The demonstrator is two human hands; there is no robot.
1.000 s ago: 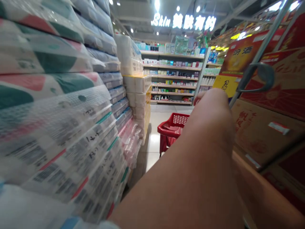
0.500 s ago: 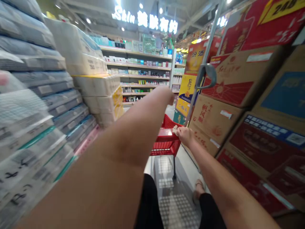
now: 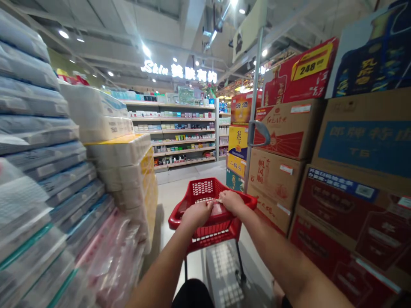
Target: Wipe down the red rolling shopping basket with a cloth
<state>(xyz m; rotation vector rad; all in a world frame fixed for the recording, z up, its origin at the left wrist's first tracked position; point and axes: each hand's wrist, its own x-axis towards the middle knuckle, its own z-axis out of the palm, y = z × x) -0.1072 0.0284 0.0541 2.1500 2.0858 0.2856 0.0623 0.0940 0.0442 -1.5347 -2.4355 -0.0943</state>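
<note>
A red plastic shopping cart stands right in front of me, its basket facing away. My left hand is closed over the left-middle part of its handle, thumb side inward. My right hand is closed on the handle just to the right, close to the left one. A small pale bit shows at the right hand's fingertips; what it is, I cannot make out. Mesh at the far wall of the basket is visible, while my hands and the handle hide part of the inside.
Stacked wrapped packs and white paper bundles line the left. Liquor cartons are piled high on the right, beside a metal pole with a grey loop handle. Ahead, shelves hold small cosmetics-like packages beyond a pale floor.
My left arm, raised forward across the view before, has come down, and its hand now rests on the cart handle. The view has tilted upward; the right hand stays on the handle.
</note>
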